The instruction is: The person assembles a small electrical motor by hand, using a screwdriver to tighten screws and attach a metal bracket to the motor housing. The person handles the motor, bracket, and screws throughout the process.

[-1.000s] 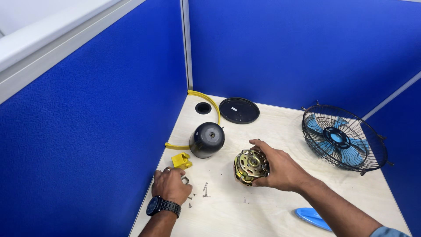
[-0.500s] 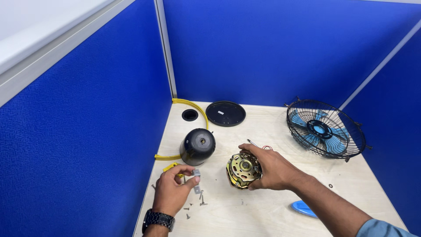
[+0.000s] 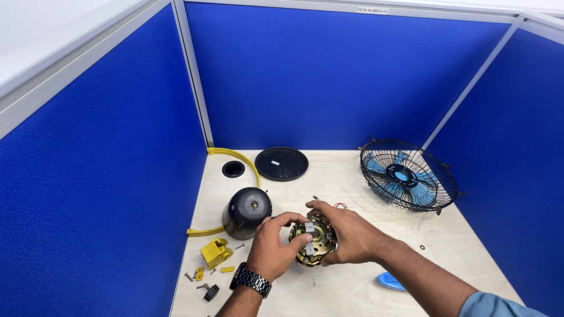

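Observation:
A round brass-coloured fan motor (image 3: 313, 240) is held above the desk between both hands. My right hand (image 3: 346, 232) wraps around its right side. My left hand (image 3: 273, 246), with a dark wristwatch on the wrist, presses a small grey metal piece (image 3: 308, 228) against the motor's front face with its fingertips. Thin red wires (image 3: 339, 205) stick out behind the motor.
A black motor cover (image 3: 247, 211) lies just left of the hands. Yellow plastic parts (image 3: 215, 253) and loose screws (image 3: 202, 280) lie at the front left. A black round plate (image 3: 282, 163), a desk hole (image 3: 233, 169), a yellow strip (image 3: 235, 154), a caged blue fan (image 3: 406, 175) and a blue piece (image 3: 390, 280) surround them.
My left hand left the loose parts at the desk's front left, carrying a small piece, and came across to the motor. The camera view shifted left and down.

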